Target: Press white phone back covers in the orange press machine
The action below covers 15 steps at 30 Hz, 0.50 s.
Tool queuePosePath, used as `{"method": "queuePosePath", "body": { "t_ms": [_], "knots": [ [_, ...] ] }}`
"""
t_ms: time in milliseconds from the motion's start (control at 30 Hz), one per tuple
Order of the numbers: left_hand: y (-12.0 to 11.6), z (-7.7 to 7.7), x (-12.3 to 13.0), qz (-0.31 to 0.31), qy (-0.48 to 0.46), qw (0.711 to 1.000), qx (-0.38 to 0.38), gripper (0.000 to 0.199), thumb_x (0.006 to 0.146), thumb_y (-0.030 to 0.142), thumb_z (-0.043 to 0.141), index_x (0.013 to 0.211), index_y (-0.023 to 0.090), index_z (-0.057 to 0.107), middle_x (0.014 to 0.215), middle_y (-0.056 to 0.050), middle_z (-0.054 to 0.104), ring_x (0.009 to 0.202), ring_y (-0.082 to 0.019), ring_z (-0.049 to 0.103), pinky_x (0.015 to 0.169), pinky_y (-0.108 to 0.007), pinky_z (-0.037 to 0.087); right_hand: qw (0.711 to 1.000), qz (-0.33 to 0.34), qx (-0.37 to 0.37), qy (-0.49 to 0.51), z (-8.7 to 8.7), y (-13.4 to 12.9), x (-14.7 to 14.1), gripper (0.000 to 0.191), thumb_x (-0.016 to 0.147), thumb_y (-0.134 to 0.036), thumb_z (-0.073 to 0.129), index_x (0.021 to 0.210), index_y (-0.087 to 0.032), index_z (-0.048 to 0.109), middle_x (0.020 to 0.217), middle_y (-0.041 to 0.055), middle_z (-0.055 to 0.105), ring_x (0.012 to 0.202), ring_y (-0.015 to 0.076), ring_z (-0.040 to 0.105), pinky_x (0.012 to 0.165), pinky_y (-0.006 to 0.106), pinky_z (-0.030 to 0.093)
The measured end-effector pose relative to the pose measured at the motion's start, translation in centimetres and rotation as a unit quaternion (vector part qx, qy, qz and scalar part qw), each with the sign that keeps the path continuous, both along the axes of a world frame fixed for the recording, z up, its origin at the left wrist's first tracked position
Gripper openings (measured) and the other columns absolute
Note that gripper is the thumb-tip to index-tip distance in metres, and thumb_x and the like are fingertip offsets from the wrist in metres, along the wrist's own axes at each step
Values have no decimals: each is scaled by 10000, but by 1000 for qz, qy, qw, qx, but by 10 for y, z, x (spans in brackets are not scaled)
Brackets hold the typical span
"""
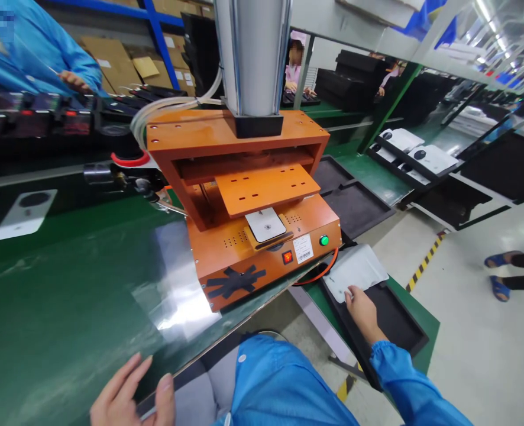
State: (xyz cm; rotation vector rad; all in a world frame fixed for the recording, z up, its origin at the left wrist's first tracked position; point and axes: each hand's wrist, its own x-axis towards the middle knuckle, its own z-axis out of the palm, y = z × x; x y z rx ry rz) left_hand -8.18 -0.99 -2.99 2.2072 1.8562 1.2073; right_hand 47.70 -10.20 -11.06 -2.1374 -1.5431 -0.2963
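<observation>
My right hand (pixel 362 312) pinches the near edge of a flat white panel (pixel 360 267) with rounded corners, at the far end of a black tray (pixel 401 319). My left hand (pixel 131 395) is low in the view by the green table's front edge, fingers spread and nothing in them. Between and beyond my hands stands an orange press (pixel 262 254) with a lit red switch (pixel 287 257) and a green button (pixel 323 240). A small white plate (pixel 265 225) with a dark mark lies in the press's holder, under the raised orange platen (pixel 268 189).
On the green table (pixel 67 307) at left lies another white panel (pixel 25 214) with a dark round spot. More black trays (pixel 355 207) are behind the press. A rack with white devices (pixel 433 158) stands at right. A co-worker in blue (pixel 44 47) works across the line.
</observation>
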Motion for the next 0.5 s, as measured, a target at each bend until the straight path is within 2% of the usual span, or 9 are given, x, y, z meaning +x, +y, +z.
{"method": "queuePosePath", "body": {
  "t_ms": [100,167,267,333,433,500],
  "knots": [
    [5,16,30,-26,-31,999,8,350,906,423,618,1153,176,646,1183,-174,668,1090,-349,637,999,-550,491,1000,-16,8,-13,1,6,-2,305,935,-466,545,901,-210,705,822,101,658,720,283,643,600,381,526],
    [16,31,53,-40,-75,996,-7,414,918,379,636,1287,194,602,1276,-164,632,1194,-335,603,1056,-526,478,999,-18,32,-1,11,23,-7,385,946,-509,533,1016,-173,708,907,135,643,837,315,638,719,445,555],
    [44,51,87,-67,-157,982,-75,640,936,407,641,1518,241,432,1455,-152,533,1344,-324,531,1153,-520,434,987,-13,115,108,48,67,-26,482,972,-524,546,1281,-161,621,1132,165,620,1015,316,625,837,472,561],
    [63,58,107,-69,-198,971,-113,802,917,468,669,1600,262,303,1546,-150,458,1423,-335,467,1215,-540,373,962,4,178,208,79,100,-43,524,974,-525,572,1376,-190,552,1283,167,587,1134,305,608,906,470,554],
    [81,58,132,-50,-238,962,-127,959,858,537,728,1626,248,232,1585,-165,399,1482,-360,392,1247,-564,324,936,43,171,304,115,138,-61,656,914,-581,651,1433,-211,499,1401,160,559,1238,311,572,1004,489,508],
    [85,55,142,-40,-262,957,-121,965,848,537,742,1617,236,244,1566,-174,404,1478,-359,394,1240,-563,341,929,30,163,330,125,151,-64,761,823,-627,735,1411,-199,513,1386,164,578,1222,325,574,1008,498,493]
  ]
}}
